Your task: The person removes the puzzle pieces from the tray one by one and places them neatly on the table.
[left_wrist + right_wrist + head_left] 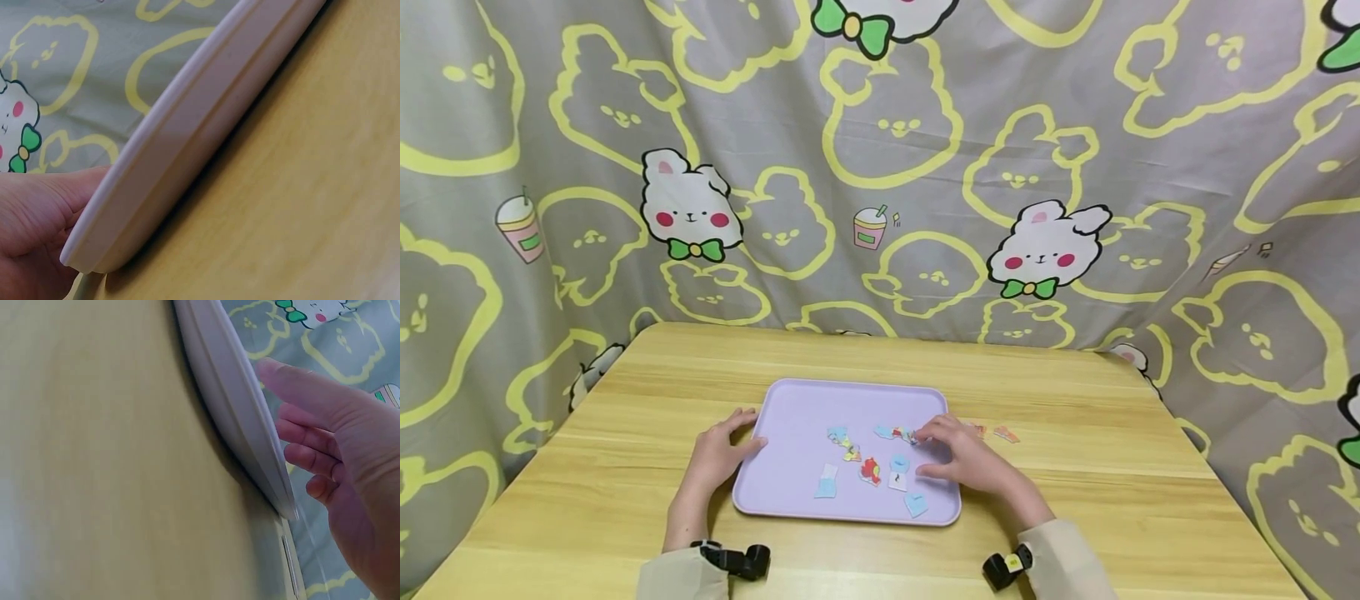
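A pale purple tray (pixel 797 408) lies on the table with several small jigsaw-like picture pieces on it. My left hand (pixel 718 450) holds the tray's left edge, its thumb over the rim. In the left wrist view the tray's outer wall (pixel 187 119) partly hides that hand. My right hand (pixel 966 454) is over the tray's right side, thumb and fingers apart, fingertips right at a colourful piece (pixel 891 432). Near it lie a blue round-topped piece (pixel 899 463), a red piece (pixel 870 472), a blue-and-white piece (pixel 827 482), a yellow-and-blue piece (pixel 842 442) and a blue piece (pixel 915 504).
Orange pieces (pixel 1006 434) lie on the wooden table (pixel 1097 467) to the right of the tray, one partly behind the right hand. A grey curtain (pixel 910 217) with cartoon prints hangs behind and beside the table. Small black cameras (pixel 1009 567) sit on both wrists.
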`<action>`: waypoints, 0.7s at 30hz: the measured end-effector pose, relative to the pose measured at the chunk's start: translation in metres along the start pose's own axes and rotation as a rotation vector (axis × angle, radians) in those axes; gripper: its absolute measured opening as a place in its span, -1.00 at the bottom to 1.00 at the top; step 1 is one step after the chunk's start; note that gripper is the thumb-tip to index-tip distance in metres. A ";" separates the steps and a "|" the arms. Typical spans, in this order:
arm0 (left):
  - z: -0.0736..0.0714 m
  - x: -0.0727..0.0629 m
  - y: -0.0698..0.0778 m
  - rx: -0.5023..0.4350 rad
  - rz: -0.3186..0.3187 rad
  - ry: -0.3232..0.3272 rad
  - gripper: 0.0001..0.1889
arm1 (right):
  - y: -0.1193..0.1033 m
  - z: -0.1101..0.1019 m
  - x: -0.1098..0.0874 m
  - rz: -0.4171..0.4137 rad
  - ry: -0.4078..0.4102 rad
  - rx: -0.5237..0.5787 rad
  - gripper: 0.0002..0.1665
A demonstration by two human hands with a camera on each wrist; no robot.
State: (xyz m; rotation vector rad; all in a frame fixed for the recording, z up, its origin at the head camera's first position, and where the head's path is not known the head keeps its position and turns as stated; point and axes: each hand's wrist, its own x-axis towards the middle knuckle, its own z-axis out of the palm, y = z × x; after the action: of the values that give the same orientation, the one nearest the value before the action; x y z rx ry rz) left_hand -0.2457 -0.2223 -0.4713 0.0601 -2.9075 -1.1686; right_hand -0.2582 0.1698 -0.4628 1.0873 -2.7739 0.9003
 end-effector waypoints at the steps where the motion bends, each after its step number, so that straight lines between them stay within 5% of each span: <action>1: 0.000 0.000 0.000 0.000 -0.001 0.000 -0.45 | -0.001 0.001 0.001 -0.003 -0.011 -0.003 -0.45; 21: 0.000 0.000 0.000 -0.011 -0.011 0.004 -0.46 | -0.014 0.007 0.014 -0.068 -0.165 -0.101 -0.41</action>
State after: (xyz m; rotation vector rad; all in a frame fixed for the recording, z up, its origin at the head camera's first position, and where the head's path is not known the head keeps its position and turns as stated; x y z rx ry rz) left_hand -0.2454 -0.2224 -0.4711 0.0778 -2.9005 -1.1844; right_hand -0.2586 0.1492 -0.4584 1.2845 -2.8547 0.6851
